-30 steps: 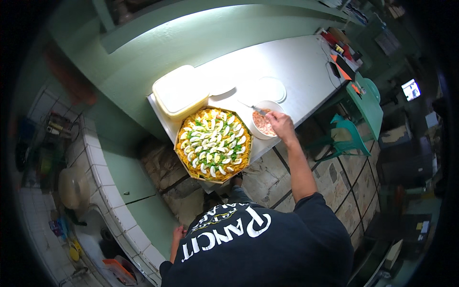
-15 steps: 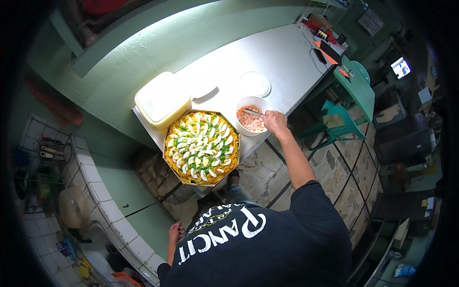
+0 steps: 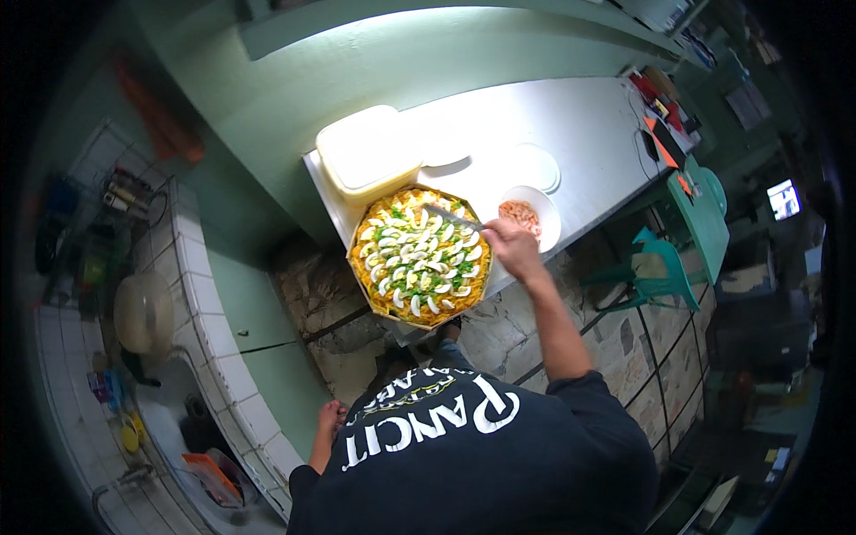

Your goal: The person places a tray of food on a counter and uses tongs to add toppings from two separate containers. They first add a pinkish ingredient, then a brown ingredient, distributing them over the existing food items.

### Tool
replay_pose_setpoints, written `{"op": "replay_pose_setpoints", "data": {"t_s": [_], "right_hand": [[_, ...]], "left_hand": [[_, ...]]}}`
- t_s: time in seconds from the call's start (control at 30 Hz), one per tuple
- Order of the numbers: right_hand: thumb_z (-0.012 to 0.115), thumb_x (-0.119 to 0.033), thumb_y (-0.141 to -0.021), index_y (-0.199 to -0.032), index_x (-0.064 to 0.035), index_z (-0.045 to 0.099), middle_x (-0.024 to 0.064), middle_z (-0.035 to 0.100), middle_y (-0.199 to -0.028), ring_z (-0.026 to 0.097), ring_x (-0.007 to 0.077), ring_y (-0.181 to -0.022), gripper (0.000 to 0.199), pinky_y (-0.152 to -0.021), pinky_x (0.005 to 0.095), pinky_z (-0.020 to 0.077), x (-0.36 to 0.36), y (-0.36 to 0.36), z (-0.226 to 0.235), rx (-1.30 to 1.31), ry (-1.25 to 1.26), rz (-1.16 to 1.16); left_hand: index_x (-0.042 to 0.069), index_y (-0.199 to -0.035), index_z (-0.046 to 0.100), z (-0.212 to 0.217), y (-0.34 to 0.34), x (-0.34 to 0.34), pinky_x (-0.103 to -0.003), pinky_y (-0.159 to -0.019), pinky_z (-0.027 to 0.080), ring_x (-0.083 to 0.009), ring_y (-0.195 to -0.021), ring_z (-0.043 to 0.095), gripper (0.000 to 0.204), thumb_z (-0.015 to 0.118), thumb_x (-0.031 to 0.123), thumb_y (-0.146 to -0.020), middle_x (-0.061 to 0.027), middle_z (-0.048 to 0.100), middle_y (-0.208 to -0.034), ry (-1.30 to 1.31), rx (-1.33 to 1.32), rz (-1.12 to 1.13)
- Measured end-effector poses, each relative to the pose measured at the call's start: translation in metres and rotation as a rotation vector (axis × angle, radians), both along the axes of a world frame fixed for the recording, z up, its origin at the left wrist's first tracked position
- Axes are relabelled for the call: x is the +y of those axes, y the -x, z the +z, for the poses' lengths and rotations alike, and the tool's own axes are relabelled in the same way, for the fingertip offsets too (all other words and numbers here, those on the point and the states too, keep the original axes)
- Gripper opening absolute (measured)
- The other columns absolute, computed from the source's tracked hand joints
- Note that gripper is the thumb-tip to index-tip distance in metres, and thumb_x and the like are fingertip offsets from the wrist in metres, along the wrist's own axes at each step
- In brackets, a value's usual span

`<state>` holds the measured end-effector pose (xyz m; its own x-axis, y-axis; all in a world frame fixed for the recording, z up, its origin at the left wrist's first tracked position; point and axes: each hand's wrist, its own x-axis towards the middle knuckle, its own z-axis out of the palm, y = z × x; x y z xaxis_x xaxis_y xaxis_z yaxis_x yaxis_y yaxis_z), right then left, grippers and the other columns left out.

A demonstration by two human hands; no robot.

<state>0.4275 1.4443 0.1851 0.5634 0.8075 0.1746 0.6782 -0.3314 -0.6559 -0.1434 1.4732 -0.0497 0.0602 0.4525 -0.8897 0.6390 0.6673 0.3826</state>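
My right hand (image 3: 513,245) is closed around metal tongs (image 3: 455,218), whose far end reaches over the right back part of a big octagonal tray of orange noodles (image 3: 419,254). Sliced egg wedges and chopped green onion cover the noodles; whether the tongs' tips hold anything is too small to tell. Just right of that hand stands a round white tub of pink shrimp (image 3: 522,214), partly hidden by it. My left hand (image 3: 332,415) hangs low beside my body with its fingers curled, and nothing shows in it.
The tray sits at the near left end of a white table (image 3: 597,134). Behind it stands a large pale yellow lidded container (image 3: 370,156); a round white lid (image 3: 538,168) lies behind the tub. A green chair (image 3: 660,272) is at right, a tiled sink counter (image 3: 209,321) at left.
My right hand has moved the tongs left, out of the shrimp tub and over the noodle tray. The view has turned, so the table and tray appear further right.
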Motion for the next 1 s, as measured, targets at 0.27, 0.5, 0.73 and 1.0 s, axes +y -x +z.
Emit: {"op": "replay_pose_setpoints", "data": {"t_s": [0.27, 0.5, 0.73, 1.0], "right_hand": [[0.058, -0.030, -0.092, -0.094, -0.0082, 0.064, 0.0103, 0.065, -0.083, 0.067, 0.0304, -0.076, 0.023, -0.068, 0.0427, 0.0530, 0.072, 0.047, -0.037, -0.336, 0.296, 0.164], [0.060, -0.031, -0.092, -0.101, -0.0088, 0.070, 0.0123, 0.070, -0.093, 0.068, 0.0299, -0.081, 0.026, -0.072, 0.0394, 0.0524, 0.037, 0.013, -0.010, -0.087, 0.123, 0.001], [0.053, -0.033, -0.092, -0.090, -0.0070, 0.067, 0.0175, 0.068, -0.092, 0.065, 0.0373, -0.089, 0.030, -0.076, 0.0482, 0.0503, -0.068, -0.093, 0.002, -0.199, 0.489, -0.431], [0.059, -0.028, -0.090, -0.088, -0.0026, 0.064, 0.0165, 0.068, -0.091, 0.066, 0.0372, -0.085, 0.026, -0.074, 0.0483, 0.0522, -0.064, -0.100, -0.043, -0.366, 0.507, -0.338]], "left_hand": [[0.018, -0.120, 0.057, -0.010, 0.025, -0.024, -0.029, -0.055, 0.046, -0.0116, -0.065, 0.060, 0.029, 0.050, 0.035, -0.098, -0.0001, 0.066, -0.089, -0.014, -0.023, 0.117], [0.015, -0.109, 0.064, -0.069, 0.070, -0.045, -0.034, -0.059, 0.050, -0.0164, -0.067, 0.063, 0.026, 0.051, 0.034, -0.097, -0.0019, 0.067, -0.084, -0.149, -0.194, 0.078], [0.016, -0.114, 0.062, -0.074, 0.052, -0.007, -0.035, -0.058, 0.050, -0.0175, -0.067, 0.064, 0.027, 0.053, 0.036, -0.097, -0.0017, 0.067, -0.086, -0.045, -0.149, 0.012], [0.018, -0.119, 0.058, -0.047, -0.007, 0.029, -0.033, -0.055, 0.049, -0.0148, -0.067, 0.064, 0.029, 0.053, 0.037, -0.097, -0.0002, 0.066, -0.092, -0.016, -0.063, 0.005]]}}
